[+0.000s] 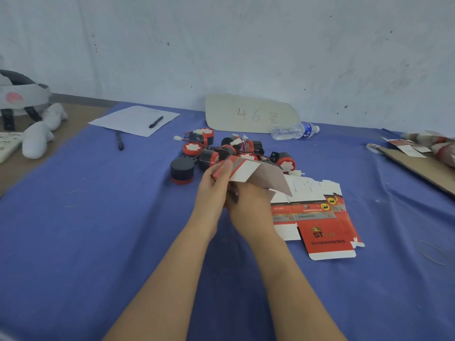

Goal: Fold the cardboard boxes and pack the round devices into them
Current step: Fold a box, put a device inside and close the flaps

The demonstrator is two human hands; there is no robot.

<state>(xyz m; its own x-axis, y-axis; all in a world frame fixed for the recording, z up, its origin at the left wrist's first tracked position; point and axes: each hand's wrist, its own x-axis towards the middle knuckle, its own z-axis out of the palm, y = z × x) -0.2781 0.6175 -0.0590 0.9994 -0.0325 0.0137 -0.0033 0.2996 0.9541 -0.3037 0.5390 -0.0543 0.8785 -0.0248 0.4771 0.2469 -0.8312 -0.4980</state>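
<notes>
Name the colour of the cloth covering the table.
The cloth is blue, seen best in the head view.

"46" on cardboard sign; "ST" on flat box (rest blurred).

Wall, 12 o'clock: pale blue-grey, scuffed, flecked with dark specks, spanning the full width.
Table: brown top bare at 9 to 10 o'clock, the rest under a lightly creased blue cloth.
Grey strip at the wall foot, 10 o'clock.
Light: soft, even, faint shadows.
</notes>
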